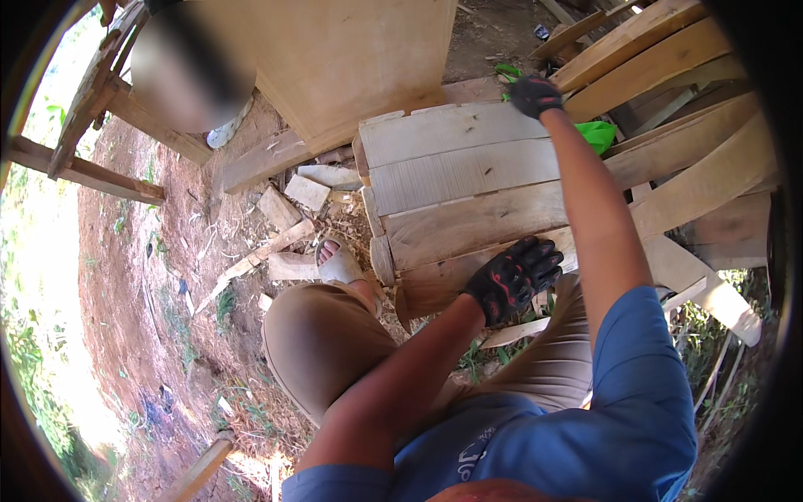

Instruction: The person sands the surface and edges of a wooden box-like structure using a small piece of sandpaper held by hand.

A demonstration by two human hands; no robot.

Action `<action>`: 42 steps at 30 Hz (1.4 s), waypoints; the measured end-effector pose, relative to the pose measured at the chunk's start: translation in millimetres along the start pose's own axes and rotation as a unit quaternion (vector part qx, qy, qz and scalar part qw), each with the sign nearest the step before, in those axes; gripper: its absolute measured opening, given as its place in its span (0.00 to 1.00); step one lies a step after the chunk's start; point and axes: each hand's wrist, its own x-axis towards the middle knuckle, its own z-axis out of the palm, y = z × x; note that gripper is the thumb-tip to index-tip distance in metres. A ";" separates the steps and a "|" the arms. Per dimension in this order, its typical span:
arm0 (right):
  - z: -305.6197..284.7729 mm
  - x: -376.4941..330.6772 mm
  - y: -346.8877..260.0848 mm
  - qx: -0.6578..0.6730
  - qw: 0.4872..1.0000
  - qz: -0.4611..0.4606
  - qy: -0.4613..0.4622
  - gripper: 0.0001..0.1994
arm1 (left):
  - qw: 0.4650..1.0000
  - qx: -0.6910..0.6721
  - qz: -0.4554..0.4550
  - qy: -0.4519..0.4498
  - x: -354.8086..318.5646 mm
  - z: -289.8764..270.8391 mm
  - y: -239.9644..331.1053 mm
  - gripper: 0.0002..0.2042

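Both my hands wear black gloves with red trim. My left hand point(516, 279) rests on the near edge of a panel of pale wooden planks point(468, 176), its fingers stretched to the right over the wood. My right hand point(535, 95) is closed at the panel's far right corner. Thin bright green pieces point(507, 74) show just beyond it; what its fingers hold, if anything, is hidden. Right of my forearm lies a bright green sheet-like thing point(596, 135), partly covered by the arm.
Behind the panel stands a large plywood board point(351, 67). Long curved boards point(652, 63) are stacked at the right. Offcuts point(308, 192) and shavings litter the dirt ground by my sandalled foot point(339, 263). A wooden frame point(100, 109) and another person point(192, 71) are at the far left.
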 end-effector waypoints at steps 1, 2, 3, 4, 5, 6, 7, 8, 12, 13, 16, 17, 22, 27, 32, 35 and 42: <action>3.4 3.9 -26.6 -0.012 0.998 -0.069 0.000 0.21 | 1.000 -0.007 0.000 0.006 -1.0 2.1 -0.1 0.24; 7.9 8.1 -61.2 -0.022 0.991 -0.133 -0.004 0.21 | 1.000 -0.005 -0.010 -0.007 -3.3 4.1 -0.3 0.24; 10.5 5.2 -94.4 0.053 0.986 -0.153 0.032 0.20 | 1.000 -0.003 -0.020 -0.011 -6.5 5.9 -0.1 0.23; 12.2 2.8 -129.7 0.081 0.981 -0.173 0.041 0.19 | 1.000 -0.002 -0.027 -0.016 -10.0 7.5 0.1 0.23; 13.0 -2.0 -165.0 0.105 0.979 -0.157 0.077 0.18 | 0.999 0.000 -0.032 -0.020 -13.8 8.4 0.2 0.23; 10.7 -4.1 -196.9 0.096 0.987 -0.114 0.055 0.14 | 0.999 0.002 -0.037 -0.024 -16.8 8.8 0.5 0.23; 7.6 -8.5 -222.7 0.105 0.988 -0.099 0.058 0.15 | 0.999 0.000 -0.039 -0.038 -19.0 8.5 1.8 0.22; 3.8 -12.7 -242.3 0.123 0.984 -0.107 0.072 0.16 | 0.998 -0.015 -0.049 -0.040 -20.1 7.2 2.3 0.22; -15.2 -10.8 -241.1 0.168 0.980 -0.087 0.058 0.17 | 0.962 -0.259 -0.082 -0.020 -11.3 -4.4 3.1 0.21; -22.1 -4.2 -216.4 0.164 0.980 -0.090 0.073 0.17 | 0.989 -0.136 -0.050 -0.031 -7.6 -8.2 2.8 0.22; -38.4 2.9 -108.7 0.005 0.987 -0.118 0.109 0.16 | 1.000 0.018 0.000 -0.009 0.9 -17.3 1.7 0.25; -42.0 -3.2 -68.8 0.000 0.992 -0.033 0.118 0.16 | 1.000 0.008 0.007 -0.010 2.0 -19.4 1.8 0.25; -18.1 -101.8 24.1 -0.045 0.991 0.129 0.016 0.21 | 1.000 -0.002 0.004 0.007 2.3 -17.7 3.6 0.26; -12.2 -139.7 14.6 -0.009 0.986 0.146 0.082 0.23 | 1.000 0.001 -0.002 0.027 -0.2 -8.5 2.0 0.25; -15.7 -98.6 20.6 -0.016 0.985 0.165 0.040 0.24 | 0.998 -0.043 -0.013 0.048 -0.7 -7.2 0.7 0.25; -8.1 -69.4 31.8 0.004 0.983 0.173 0.058 0.25 | 0.999 -0.029 -0.007 0.042 -0.2 -8.3 1.2 0.24; 1.7 -66.1 59.8 0.061 0.987 0.148 0.012 0.28 | 0.996 -0.020 0.002 0.089 -0.8 -12.5 2.7 0.23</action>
